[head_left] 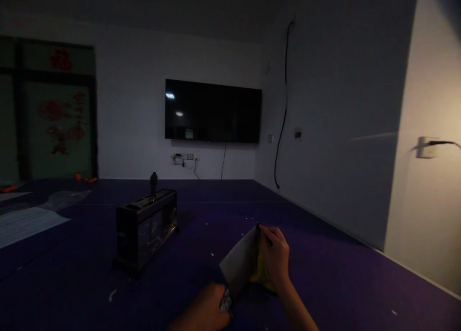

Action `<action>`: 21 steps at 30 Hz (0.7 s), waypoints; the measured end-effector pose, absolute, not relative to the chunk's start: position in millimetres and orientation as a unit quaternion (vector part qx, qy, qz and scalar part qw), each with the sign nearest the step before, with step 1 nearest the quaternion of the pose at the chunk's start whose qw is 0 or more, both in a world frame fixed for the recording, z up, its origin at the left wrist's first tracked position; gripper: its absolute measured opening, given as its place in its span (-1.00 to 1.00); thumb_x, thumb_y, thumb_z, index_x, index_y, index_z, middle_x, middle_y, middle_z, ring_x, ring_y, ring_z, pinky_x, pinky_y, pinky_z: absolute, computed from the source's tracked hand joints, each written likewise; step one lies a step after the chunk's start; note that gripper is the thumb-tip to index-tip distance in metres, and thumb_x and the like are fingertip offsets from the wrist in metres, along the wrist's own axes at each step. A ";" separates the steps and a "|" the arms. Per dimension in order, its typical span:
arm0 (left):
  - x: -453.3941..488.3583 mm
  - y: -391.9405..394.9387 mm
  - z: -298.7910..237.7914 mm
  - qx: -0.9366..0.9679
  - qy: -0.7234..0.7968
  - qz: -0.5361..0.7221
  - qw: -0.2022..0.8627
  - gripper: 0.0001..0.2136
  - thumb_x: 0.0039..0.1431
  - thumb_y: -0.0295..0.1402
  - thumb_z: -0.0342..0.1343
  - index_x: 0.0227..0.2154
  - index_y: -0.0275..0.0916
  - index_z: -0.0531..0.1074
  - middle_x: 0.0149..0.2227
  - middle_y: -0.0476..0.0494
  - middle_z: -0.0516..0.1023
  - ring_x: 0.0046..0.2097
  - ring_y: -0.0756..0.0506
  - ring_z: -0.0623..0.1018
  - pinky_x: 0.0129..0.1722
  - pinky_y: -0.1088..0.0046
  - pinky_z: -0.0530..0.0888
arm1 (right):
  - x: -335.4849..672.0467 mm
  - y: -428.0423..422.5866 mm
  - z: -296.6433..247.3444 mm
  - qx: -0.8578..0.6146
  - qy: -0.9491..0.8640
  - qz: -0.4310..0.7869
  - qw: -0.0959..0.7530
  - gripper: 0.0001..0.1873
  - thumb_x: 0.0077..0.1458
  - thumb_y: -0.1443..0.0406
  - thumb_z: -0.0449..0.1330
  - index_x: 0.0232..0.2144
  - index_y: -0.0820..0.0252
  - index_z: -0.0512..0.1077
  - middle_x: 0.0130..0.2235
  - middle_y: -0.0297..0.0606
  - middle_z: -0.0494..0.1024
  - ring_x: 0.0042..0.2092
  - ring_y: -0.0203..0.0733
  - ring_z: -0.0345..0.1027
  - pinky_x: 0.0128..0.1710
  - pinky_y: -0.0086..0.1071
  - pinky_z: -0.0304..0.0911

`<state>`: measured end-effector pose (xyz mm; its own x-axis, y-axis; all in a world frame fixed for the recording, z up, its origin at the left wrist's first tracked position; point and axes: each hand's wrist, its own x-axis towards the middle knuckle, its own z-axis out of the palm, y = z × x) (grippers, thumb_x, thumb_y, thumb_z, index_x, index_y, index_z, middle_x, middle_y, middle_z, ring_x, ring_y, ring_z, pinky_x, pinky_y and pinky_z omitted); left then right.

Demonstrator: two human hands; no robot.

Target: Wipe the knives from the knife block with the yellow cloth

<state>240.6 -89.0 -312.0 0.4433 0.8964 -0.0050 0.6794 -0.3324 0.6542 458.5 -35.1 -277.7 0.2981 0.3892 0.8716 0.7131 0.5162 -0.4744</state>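
A broad, flat grey blade (239,260), shaped like a cleaver's, stands tilted between my hands. My left hand (207,306) is closed at its lower end, around a grey, shiny, crumpled-looking grip (225,301). At the far upper corner of the blade, the fingers of my right hand (276,254) are pinched together. Under that hand, against the blade's right side, hangs a soft yellow cloth (262,272), partly hidden. Something small and dark shows at the right fingertips, too dim to name. Left of my hands stands a black knife block (146,228) with one dark handle (153,183) sticking up.
The purple surface (324,273) carries small white scraps (112,295). Printed paper sheets (29,225), clear plastic film (66,199) and orange items (91,180) lie at the left. A wall (331,129) borders the right side; a TV (213,111) hangs at the back.
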 end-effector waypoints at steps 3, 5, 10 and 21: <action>240.0 -84.8 -319.9 0.795 0.488 0.192 0.305 -0.82 -0.15 -0.42 0.05 -0.38 -0.23 0.40 -0.39 -0.02 0.46 -0.36 -0.02 0.39 -0.42 0.53 0.22 | 459.0 -34.4 -278.8 -0.478 -0.576 -0.117 0.653 -0.74 0.08 0.24 0.04 -0.29 0.17 0.50 -0.34 -0.19 0.47 -0.30 -0.17 0.35 -0.28 -0.29 0.27; 239.2 -81.9 -325.1 0.787 0.481 0.211 0.323 -0.84 -0.14 -0.43 0.05 -0.40 -0.22 0.38 -0.44 0.01 0.43 -0.38 -0.01 0.38 -0.42 0.54 0.23 | 459.2 -33.5 -280.3 -0.479 -0.578 -0.112 0.651 -0.74 0.08 0.24 0.04 -0.30 0.17 0.50 -0.34 -0.19 0.47 -0.30 -0.16 0.35 -0.28 -0.29 0.27; 237.8 -79.1 -331.3 0.742 0.491 0.242 0.388 -0.78 -0.14 -0.40 0.09 -0.33 -0.21 0.34 -0.48 0.04 0.39 -0.46 0.02 0.37 -0.46 0.55 0.26 | 459.4 -29.6 -286.9 -0.478 -0.589 -0.096 0.644 -0.74 0.08 0.26 0.03 -0.29 0.18 0.49 -0.33 -0.17 0.47 -0.31 -0.16 0.35 -0.30 -0.28 0.28; 242.0 -79.1 -338.6 0.664 0.474 0.305 0.491 -0.77 -0.10 -0.37 0.07 -0.33 -0.25 0.23 -0.67 0.16 0.22 -0.66 0.09 0.23 -0.68 0.60 0.15 | 460.5 -18.9 -300.2 -0.488 -0.612 -0.083 0.617 -0.72 0.06 0.28 0.01 -0.29 0.23 0.50 -0.36 -0.13 0.48 -0.34 -0.14 0.37 -0.34 -0.29 0.29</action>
